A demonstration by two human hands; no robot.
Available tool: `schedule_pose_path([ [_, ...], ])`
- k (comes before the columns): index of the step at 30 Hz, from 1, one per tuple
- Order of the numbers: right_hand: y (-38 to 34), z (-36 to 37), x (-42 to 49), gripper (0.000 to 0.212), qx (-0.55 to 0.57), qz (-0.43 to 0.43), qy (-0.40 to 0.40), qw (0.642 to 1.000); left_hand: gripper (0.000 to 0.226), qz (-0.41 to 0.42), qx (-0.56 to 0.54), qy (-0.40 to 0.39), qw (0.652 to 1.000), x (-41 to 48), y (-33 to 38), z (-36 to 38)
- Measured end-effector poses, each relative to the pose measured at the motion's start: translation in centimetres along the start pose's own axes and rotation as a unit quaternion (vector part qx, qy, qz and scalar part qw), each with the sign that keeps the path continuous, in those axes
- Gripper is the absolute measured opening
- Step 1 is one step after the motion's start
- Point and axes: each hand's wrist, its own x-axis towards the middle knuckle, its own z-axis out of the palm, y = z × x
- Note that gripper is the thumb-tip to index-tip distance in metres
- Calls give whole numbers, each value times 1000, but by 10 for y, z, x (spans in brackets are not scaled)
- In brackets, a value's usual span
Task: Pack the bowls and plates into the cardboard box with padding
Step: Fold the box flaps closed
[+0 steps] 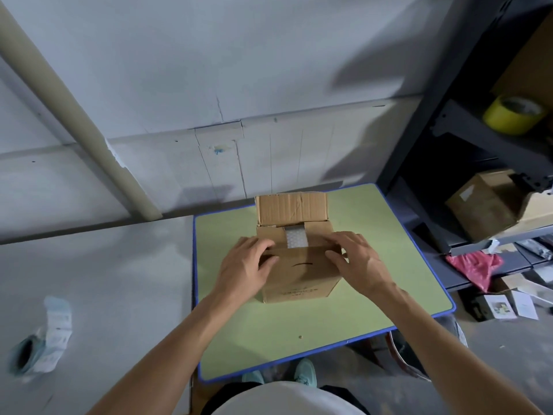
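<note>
The left hand's fingers (pixel 261 242) lie nearly straight, only slightly bent, on the side flap at the 9 o'clock edge of the cardboard box (pixel 299 280). They press it down rather than grasp it, and the thumb rests over the near top edge. The right hand's fingers (pixel 344 238) are spread and relaxed on the flap at 3 o'clock, also pushing it flat, with the thumb against the near face. Neither the left hand (pixel 245 265) nor the right hand (pixel 356 262) carries anything.

Between the 2 folded side flaps a strip of bubble wrap (pixel 296 236) shows in the gap, so padding already sits on top of whatever is inside. The far flap (pixel 291 208), at 12 o'clock, stands upright and unfolded. How the near flap at 6 o'clock lies cannot be told.

The box stands a little toward 12 o'clock of the middle of the green table (pixel 269 339). No bowls or plates are in view on the table, so they are probably packed already, though the contents are hidden.

By this reading the filling and padding are done and closing is under way. 2 flaps are down, the far flap at least is left, and then sealing. A yellow tape roll (pixel 508 118) sits on the dark shelf (pixel 449 145) at 2 o'clock, well apart from the box.
</note>
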Motion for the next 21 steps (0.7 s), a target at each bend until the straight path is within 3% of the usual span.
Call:
schedule_pose_path([
  [2,-1,6,3,32,-27,-7,11,1000,32,-8,11,4,1000,6,3,4],
  [3,-1,9,4,32,-34,-6,11,999,43,-22,10,3,1000,8,4,6],
  [6,-3,12,5,34,-50,-2,7,999,105,-53,6,-44,998,22,4,6],
  [9,-9,14,3,34,-115,-33,13,993,137,-12,100,-131,986,53,4,-7],
  [13,-13,17,2,52,-93,-15,-4,996,142,5,189,-229,955,82,10,-12],
  [18,-10,16,3,67,-28,58,-25,998,138,29,231,-168,958,73,9,-10],
  [21,-12,14,5,66,-33,58,-41,997,149,17,230,-210,950,86,5,-16],
])
